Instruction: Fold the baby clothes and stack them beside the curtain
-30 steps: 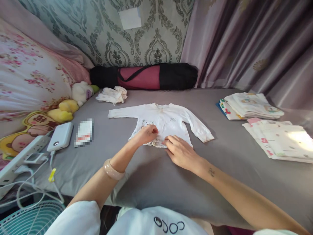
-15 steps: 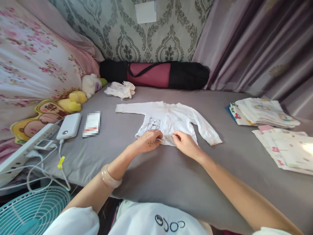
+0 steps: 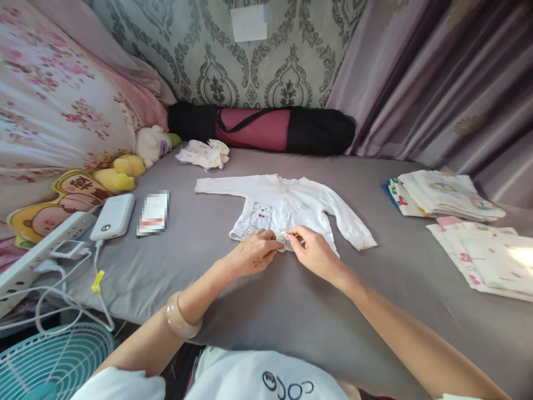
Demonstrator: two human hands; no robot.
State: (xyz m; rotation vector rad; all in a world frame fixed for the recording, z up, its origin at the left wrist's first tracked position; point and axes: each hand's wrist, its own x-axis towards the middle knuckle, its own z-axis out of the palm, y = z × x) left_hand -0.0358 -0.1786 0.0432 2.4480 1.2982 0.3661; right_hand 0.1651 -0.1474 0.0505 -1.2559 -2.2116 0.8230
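A small white long-sleeved baby shirt [image 3: 287, 200] lies front up on the grey bed sheet, sleeves spread to both sides, with a bear print on its left half. At the middle of its lower hem my left hand [image 3: 255, 251] is closed, fingertips pinching the front edge. My right hand [image 3: 310, 250] pinches the same hem just to the right, thumb and forefinger together on the cloth. The fingertips nearly meet over the front opening. A bit of bunched hem shows between them; any fastener there is too small to make out.
Folded cloths [image 3: 452, 194] and a second folded pile [image 3: 487, 258] lie at the right. A crumpled white cloth [image 3: 203, 154] rests before a long black and maroon bag [image 3: 258, 129]. At left are a power bank [image 3: 113, 215], power strip [image 3: 50, 244], cables and a fan [image 3: 54, 361].
My fingertips have come closer together at the hem, the right hand shifting slightly left. The pinched edges now meet between them. The whole view has shifted a little.
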